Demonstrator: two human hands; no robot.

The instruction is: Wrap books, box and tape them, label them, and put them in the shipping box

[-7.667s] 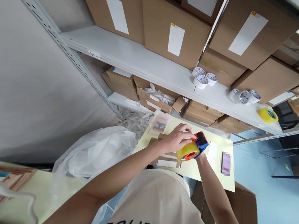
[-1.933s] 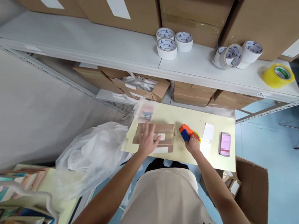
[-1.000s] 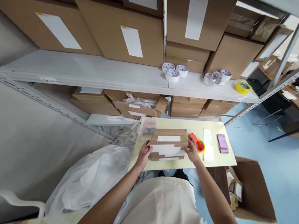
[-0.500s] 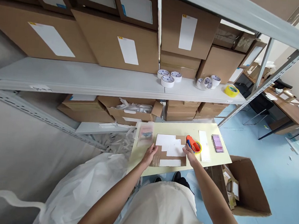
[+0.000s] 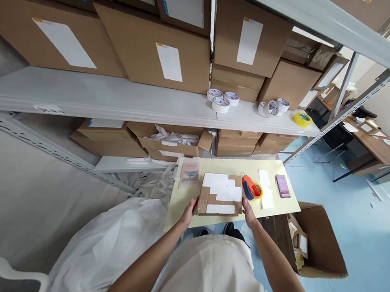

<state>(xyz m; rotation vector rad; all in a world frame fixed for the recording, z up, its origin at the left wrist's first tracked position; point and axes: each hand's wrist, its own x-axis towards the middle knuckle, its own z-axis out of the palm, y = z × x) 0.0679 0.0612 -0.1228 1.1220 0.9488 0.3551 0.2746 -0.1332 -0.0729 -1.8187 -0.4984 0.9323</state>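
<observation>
A flat cardboard box (image 5: 218, 209) with several white labels on its top lies near the front edge of the pale yellow table (image 5: 210, 165). My left hand (image 5: 189, 212) grips its lower left side, the fingers partly hidden by the box. At the opposite side, my right hand (image 5: 248, 213) holds the lower right edge. Just beyond the right hand sits an orange and blue tape dispenser (image 5: 251, 188) with a yellow-edged roll. White paper slips (image 5: 266, 190) and a pixelated purple object (image 5: 282, 186) lie farther right. A clear plastic pouch (image 5: 190, 170) is at the table's left.
A metal shelf (image 5: 134, 100) with large cartons (image 5: 169, 49) and tape rolls (image 5: 220, 105) spans the back. An open carton (image 5: 329, 246) holding small boxes stands on the floor at right. A white plastic bag (image 5: 112, 247) bulges at left.
Both hands have slid down the box's sides toward me. The right hand has moved away from the tape dispenser to the box's lower right edge.
</observation>
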